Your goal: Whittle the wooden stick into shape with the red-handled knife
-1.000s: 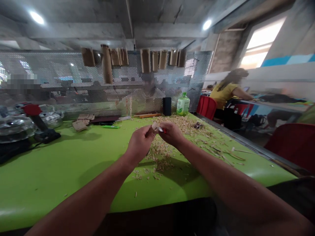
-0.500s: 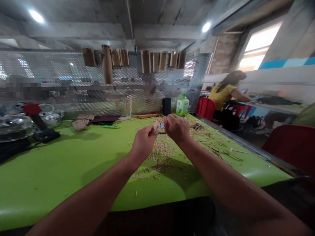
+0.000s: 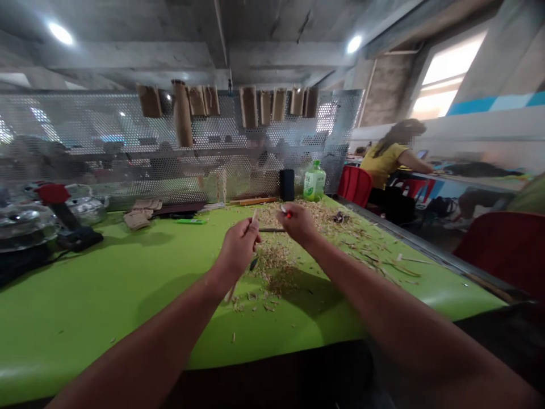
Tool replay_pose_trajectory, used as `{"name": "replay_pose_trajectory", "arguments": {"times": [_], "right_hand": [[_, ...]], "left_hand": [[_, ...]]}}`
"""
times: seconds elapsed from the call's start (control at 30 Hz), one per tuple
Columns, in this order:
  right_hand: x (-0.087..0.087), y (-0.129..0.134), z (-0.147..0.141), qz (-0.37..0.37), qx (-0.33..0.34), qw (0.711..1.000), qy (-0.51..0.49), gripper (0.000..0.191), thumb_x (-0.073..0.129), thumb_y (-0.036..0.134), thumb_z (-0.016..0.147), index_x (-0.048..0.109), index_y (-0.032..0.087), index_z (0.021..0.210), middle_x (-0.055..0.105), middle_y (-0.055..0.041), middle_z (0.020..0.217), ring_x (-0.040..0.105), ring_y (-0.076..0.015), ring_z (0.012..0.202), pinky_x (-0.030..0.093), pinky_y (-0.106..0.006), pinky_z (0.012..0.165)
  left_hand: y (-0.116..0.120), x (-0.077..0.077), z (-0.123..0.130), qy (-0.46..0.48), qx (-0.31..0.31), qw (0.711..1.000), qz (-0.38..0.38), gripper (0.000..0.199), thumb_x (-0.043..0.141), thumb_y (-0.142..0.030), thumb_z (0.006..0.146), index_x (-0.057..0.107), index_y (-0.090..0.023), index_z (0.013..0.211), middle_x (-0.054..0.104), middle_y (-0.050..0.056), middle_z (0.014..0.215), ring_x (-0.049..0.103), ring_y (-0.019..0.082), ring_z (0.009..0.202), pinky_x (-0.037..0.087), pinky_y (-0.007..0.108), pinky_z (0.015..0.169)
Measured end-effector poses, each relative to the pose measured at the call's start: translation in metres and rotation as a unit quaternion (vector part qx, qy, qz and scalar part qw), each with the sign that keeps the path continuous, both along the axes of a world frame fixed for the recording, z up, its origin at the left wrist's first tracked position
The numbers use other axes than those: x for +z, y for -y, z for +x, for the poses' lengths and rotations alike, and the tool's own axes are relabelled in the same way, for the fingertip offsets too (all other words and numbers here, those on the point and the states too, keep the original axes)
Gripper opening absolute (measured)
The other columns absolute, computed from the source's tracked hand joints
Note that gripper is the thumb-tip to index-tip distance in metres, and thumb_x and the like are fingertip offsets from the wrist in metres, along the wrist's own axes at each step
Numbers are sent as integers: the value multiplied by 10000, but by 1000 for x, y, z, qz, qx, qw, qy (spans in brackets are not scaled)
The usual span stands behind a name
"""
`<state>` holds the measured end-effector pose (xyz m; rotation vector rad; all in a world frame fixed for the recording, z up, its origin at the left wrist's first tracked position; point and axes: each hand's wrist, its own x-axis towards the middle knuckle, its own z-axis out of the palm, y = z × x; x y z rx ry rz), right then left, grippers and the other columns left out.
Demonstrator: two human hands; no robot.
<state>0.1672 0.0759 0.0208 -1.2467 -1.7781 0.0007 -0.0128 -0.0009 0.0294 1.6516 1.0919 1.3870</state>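
Note:
Above the green tabletop (image 3: 128,272), my left hand (image 3: 238,244) is closed around a slim pale piece of wood (image 3: 255,216). Its tip shows above the thumb, and a thin end comes out below the hand. To the right, my right hand (image 3: 301,223) is wrapped round a small knife (image 3: 289,214) with a red part at its handle; most of it is hidden by the fingers. The two hands are apart. On the table between them lies a dark thin rod (image 3: 272,230). Wood shavings (image 3: 279,264) are heaped beneath and around the hands.
Behind stand a green-labelled bottle (image 3: 314,182) and a black box-like object (image 3: 286,185). A bright green cutter (image 3: 190,221) and folded brown cloth (image 3: 142,215) lie left, near a red-and-black power tool (image 3: 59,216) and metal kettles (image 3: 28,221). A person in yellow sits right.
My hands have drawn apart. The left hand moved left and turned the wood more upright; the knife in my right hand came away from it.

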Motion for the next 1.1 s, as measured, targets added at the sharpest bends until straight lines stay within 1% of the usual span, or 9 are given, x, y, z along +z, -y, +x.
{"name": "replay_pose_trajectory", "arguments": {"times": [0.07, 0.17, 0.27, 0.47, 0.6, 0.73, 0.9, 0.97, 1.1], "right_hand": [[-3, 6, -10, 7, 72, 997, 31, 307, 502, 367, 856, 471, 211, 594, 483, 16, 596, 410, -123, 579, 268, -257, 563], [-7, 11, -14, 1, 118, 992, 55, 298, 492, 341, 857, 436, 209, 595, 443, 30, 592, 376, -112, 571, 245, -256, 557], [-10, 11, -14, -2, 128, 990, 50, 298, 488, 324, 850, 407, 210, 588, 427, 37, 590, 356, -103, 562, 236, -251, 553], [-12, 12, -15, -22, 140, 990, 21, 325, 493, 374, 848, 380, 219, 586, 411, 42, 580, 354, -102, 561, 245, -253, 553], [-11, 12, -12, -3, 163, 987, 18, 338, 485, 393, 859, 360, 223, 595, 404, 44, 590, 343, -101, 570, 242, -258, 555], [-10, 10, -9, 23, 159, 987, 4, 348, 506, 388, 843, 332, 226, 589, 378, 45, 581, 331, -105, 575, 234, -263, 555], [-9, 7, -6, 31, 159, 987, -24, 332, 512, 352, 831, 329, 228, 583, 355, 48, 576, 322, -107, 571, 235, -267, 558], [-9, 7, -6, 32, 155, 987, -30, 330, 516, 358, 829, 335, 229, 585, 352, 48, 578, 315, -109, 569, 232, -268, 555], [-8, 11, -6, 45, 173, 984, -11, 352, 495, 387, 855, 335, 229, 585, 360, 45, 578, 315, -107, 564, 226, -270, 554]], "left_hand": [[1, 2, 0, 7, 0, 1000, -8, 266, 471, -382, 965, 592, -153, 905, 600, 14, 690, 444, 74, 482, 341, 211, 462], [5, 5, 2, 12, -16, 1000, -24, 242, 439, -351, 988, 575, -153, 1021, 649, 25, 744, 449, 63, 453, 337, 203, 439], [6, 7, 4, 25, -27, 999, -36, 237, 435, -343, 994, 571, -149, 979, 646, 24, 744, 452, 54, 438, 346, 199, 427], [4, 4, 2, 55, -40, 996, -49, 261, 471, -380, 978, 591, -157, 916, 622, 12, 721, 448, 53, 424, 356, 199, 397], [4, 4, 0, 46, -40, 997, -57, 277, 466, -359, 977, 572, -163, 812, 575, -8, 648, 467, 62, 407, 368, 208, 395], [7, 10, 1, 60, -38, 995, -70, 276, 469, -301, 970, 531, -166, 737, 556, -14, 638, 471, 61, 412, 374, 204, 403], [7, 14, 1, 74, -43, 992, -91, 209, 438, -231, 973, 539, -167, 801, 534, -23, 660, 471, 65, 458, 375, 201, 448], [5, 12, 0, 53, -41, 995, -74, 184, 448, -259, 976, 547, -171, 849, 503, -36, 653, 428, 65, 461, 339, 203, 445], [2, 6, -3, -32, -32, 999, -2, 198, 519, -358, 953, 560, -177, 886, 443, -56, 617, 369, 76, 489, 293, 217, 477]]}}
